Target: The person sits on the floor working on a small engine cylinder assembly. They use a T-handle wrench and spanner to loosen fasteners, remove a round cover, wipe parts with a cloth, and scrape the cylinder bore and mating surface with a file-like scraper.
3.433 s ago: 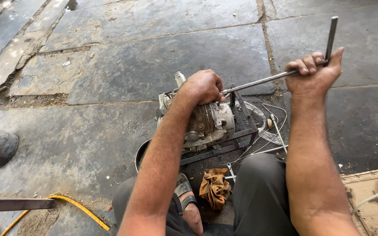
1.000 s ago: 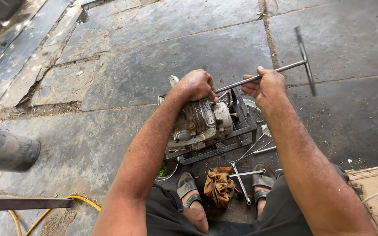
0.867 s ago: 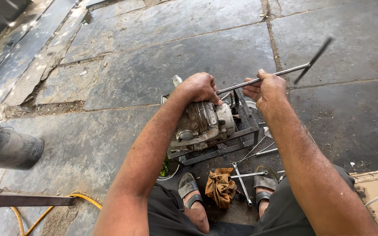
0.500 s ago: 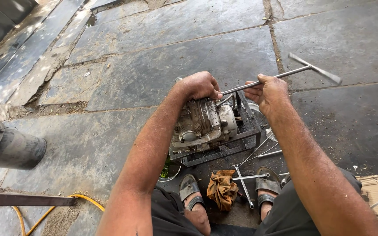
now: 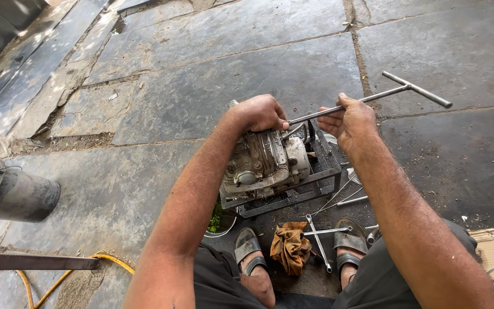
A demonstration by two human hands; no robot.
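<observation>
A grimy metal engine block (image 5: 264, 166) sits in a black metal frame stand (image 5: 321, 171) on the stone floor in front of me. My left hand (image 5: 258, 113) presses down on top of the engine, fingers curled. My right hand (image 5: 347, 119) grips the shaft of a long T-handle wrench (image 5: 384, 94), whose socket end meets the engine near my left hand. The wrench's crossbar (image 5: 417, 89) points away to the right.
A brown rag (image 5: 290, 247) and a second T-handle tool (image 5: 320, 243) lie between my sandalled feet. A black pipe (image 5: 12, 191) lies at the left, with a yellow hose (image 5: 110, 262) and a metal bar (image 5: 35, 262) below it. A metal bowl (image 5: 219, 220) sits by the stand.
My right hand slid from the wrench's crossbar onto its shaft near the engine. The crossbar has turned through several angles. My left hand has stayed on the engine.
</observation>
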